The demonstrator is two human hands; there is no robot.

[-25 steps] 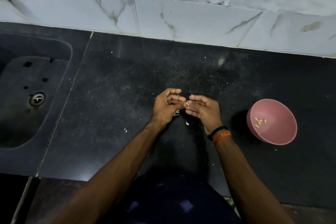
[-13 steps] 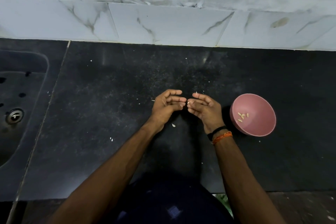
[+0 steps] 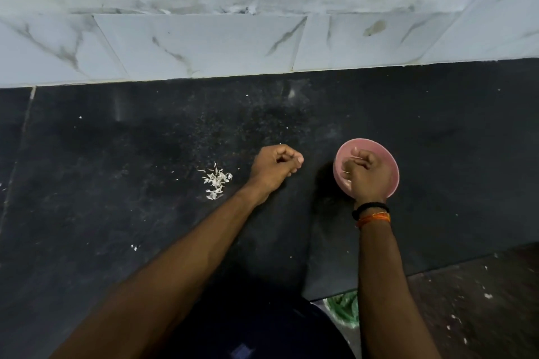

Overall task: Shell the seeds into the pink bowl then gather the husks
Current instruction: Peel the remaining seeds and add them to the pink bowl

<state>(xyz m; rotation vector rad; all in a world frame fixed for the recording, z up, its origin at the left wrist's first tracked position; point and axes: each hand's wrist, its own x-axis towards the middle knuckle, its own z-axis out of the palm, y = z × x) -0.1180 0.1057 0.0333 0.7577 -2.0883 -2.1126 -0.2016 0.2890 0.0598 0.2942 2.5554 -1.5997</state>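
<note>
Bowl: pink bowl (image 3: 389, 165) stands on the black counter (image 3: 145, 154), directly under the right hand's fingers; its rim shows above and to the right of them, most of the inside is covered.
Right hand: right hand (image 3: 366, 175) hangs over the bowl's opening with fingers curled down into it; a thin pale sliver shows at the fingertips, but whether they pinch a seed cannot be told.
Right wrist: black band (image 3: 369, 208) and orange thread (image 3: 374, 218) sit just behind the hand.
Left hand: left hand (image 3: 275, 167) is over the counter, to the left of the bowl and apart from it, fingers curled into a loose fist with the thumb against the forefinger; what lies inside, if anything, is hidden.
Husks: small white pile of husks (image 3: 216, 181) lies on the counter just left of the left hand's knuckles, not touching them; a few stray flecks lie further out.
Wall: marbled white tiles (image 3: 204, 44) run along the counter's far edge, beyond both sets of fingers.
</note>
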